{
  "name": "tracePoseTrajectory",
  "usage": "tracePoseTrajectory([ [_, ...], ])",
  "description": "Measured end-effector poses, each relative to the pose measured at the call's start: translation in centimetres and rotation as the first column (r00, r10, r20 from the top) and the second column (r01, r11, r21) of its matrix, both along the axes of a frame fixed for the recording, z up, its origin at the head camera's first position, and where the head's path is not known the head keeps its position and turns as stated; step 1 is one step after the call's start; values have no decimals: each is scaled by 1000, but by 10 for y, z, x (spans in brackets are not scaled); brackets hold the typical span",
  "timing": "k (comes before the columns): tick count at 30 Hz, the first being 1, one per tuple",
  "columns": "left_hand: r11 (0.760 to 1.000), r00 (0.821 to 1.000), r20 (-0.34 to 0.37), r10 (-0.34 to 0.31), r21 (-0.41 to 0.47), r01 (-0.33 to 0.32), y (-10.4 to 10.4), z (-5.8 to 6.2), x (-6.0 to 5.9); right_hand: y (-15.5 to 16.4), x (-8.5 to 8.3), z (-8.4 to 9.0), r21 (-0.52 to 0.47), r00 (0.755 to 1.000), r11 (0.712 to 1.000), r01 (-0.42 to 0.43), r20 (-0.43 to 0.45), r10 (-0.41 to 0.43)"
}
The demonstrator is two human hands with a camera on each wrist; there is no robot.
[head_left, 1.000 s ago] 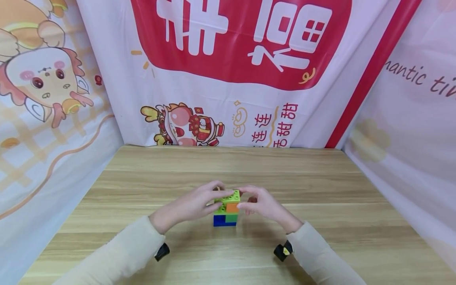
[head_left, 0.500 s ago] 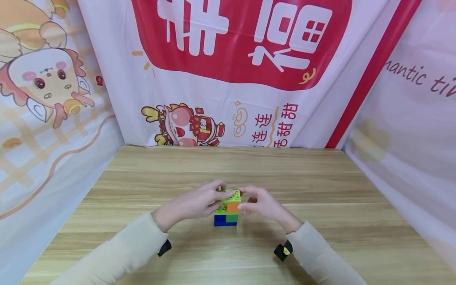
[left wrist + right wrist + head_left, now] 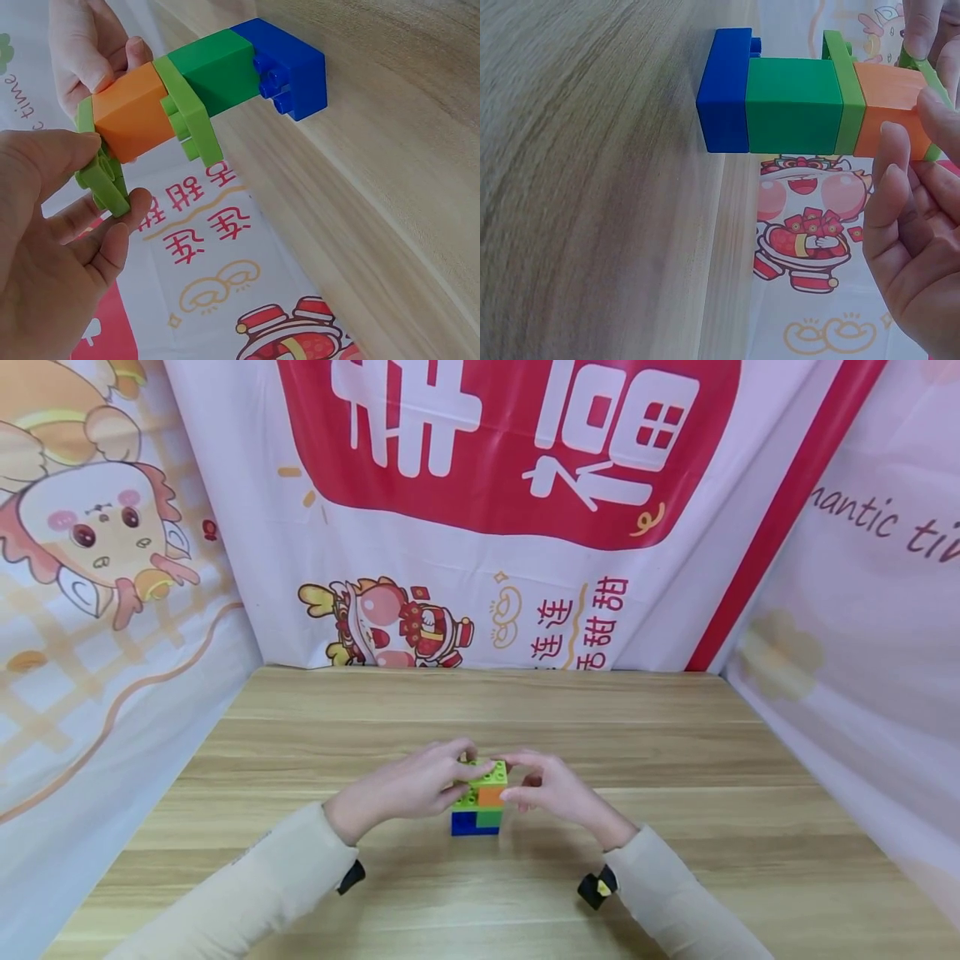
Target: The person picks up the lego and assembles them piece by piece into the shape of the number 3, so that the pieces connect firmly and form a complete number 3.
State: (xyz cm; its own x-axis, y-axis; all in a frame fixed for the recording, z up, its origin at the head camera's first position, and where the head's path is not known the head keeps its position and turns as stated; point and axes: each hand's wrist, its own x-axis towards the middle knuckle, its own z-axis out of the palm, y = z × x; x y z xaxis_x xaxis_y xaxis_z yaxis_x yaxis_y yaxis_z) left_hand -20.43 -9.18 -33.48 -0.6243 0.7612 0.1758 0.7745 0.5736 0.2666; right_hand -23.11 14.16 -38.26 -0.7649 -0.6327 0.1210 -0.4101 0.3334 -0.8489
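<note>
A tower of toy building blocks stands upright on the table, in front of the person. At its bottom is a blue block [image 3: 724, 112], with a green block [image 3: 795, 105] above it. Over these come a thin light green block [image 3: 187, 116], an orange block [image 3: 491, 797] and another thin light green block [image 3: 495, 772] on top. The left hand [image 3: 420, 782] pinches the overhanging end of that top block between thumb and fingers. From the other side the right hand [image 3: 557, 789] holds the tower's upper part, its thumb against the orange block; its index fingertip is partly hidden behind.
The wooden table [image 3: 660, 735] reaches back to a printed cloth [image 3: 480, 535] hanging behind it. More printed cloth hangs along the left [image 3: 127, 635] and right [image 3: 862, 635] sides. Black straps sit near both sleeve cuffs.
The left forearm has shifted slightly to the right and forward. Both hands keep their hold, and the block tower stays almost in the same spot.
</note>
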Motion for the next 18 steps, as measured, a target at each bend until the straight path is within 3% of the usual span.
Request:
tracePoseTrajectory([
  [10,1000,999,-32,-1,21,1,1,-1,3,1,1,-1,-1,1000,1000,-7,-26,7],
  [18,1000,995,-101,-5,17,6,1,-4,5,0,2,-2,-13,1000,1000,-8,-24,7],
])
